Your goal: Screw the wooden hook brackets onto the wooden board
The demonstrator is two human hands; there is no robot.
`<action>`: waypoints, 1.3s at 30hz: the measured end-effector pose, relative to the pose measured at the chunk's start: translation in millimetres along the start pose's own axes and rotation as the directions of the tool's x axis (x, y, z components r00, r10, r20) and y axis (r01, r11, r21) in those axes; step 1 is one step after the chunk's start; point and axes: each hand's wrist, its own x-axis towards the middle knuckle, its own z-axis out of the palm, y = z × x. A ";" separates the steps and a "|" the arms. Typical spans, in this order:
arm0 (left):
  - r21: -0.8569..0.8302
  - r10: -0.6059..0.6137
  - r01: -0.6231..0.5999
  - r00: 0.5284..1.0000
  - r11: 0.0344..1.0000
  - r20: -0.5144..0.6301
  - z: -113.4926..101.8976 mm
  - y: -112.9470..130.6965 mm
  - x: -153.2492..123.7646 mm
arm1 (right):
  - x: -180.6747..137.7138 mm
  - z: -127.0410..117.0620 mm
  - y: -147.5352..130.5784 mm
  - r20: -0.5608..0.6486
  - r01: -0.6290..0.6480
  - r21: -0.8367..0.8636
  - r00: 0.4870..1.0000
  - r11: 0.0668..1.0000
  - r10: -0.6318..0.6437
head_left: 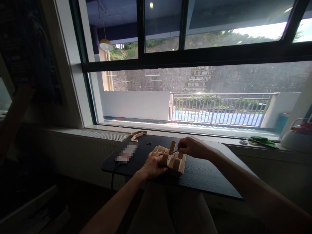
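Note:
A light wooden block assembly [175, 161] with upright wooden pieces sits on a small dark table [209, 175]. My left hand [153, 164] is closed around its left side, holding it steady. My right hand [192, 147] hovers just above and behind it, fingers pinched on a thin dark tool [175, 151] whose tip points down-left into the assembly.
A curved wooden piece [137, 134] and small dark screws [149, 143] lie at the table's far left, beside a blurred flat item [126, 153]. The window sill holds a green object [262, 141] and a white and red appliance [298, 136]. A large window stands behind.

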 end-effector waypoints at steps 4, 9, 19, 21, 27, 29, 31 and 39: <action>0.070 -0.055 0.059 0.997 0.996 -0.060 8.1 11.5 0.4 | 9.8 2.9 -6.7 -0.012 0.041 -0.001 0.999 0.999 -0.041; 0.102 -0.060 0.068 0.995 0.992 -0.081 13.0 20.5 -1.5 | 12.2 3.8 -6.7 -0.111 -0.012 -0.004 0.994 1.000 0.012; 0.112 -0.031 0.037 0.998 0.993 -0.059 11.7 19.0 5.7 | 4.4 25.4 -15.8 -0.211 -0.013 0.097 0.977 0.995 0.033; 0.119 -0.027 0.036 0.997 0.992 -0.073 14.4 19.1 4.6 | 3.3 36.7 -14.7 -0.207 0.000 0.125 0.978 0.992 0.027; 0.129 -0.006 0.027 0.988 0.991 -0.156 25.6 21.8 -5.7 | -16.9 57.8 -14.1 -0.181 0.035 0.213 0.984 0.976 0.004; 0.134 0.003 0.022 0.983 0.991 -0.185 28.2 24.3 -9.3 | -23.3 58.7 -17.0 -0.186 0.041 0.245 0.983 0.969 0.006; 0.129 0.019 0.010 0.974 0.992 -0.225 31.1 26.7 -13.5 | -27.1 56.8 -20.1 -0.182 0.053 0.264 0.983 0.963 -0.005; 0.072 0.035 -0.011 0.937 0.997 -0.348 48.5 35.4 -29.1 | -38.9 23.4 -21.2 -0.254 -0.052 0.112 0.964 0.992 0.079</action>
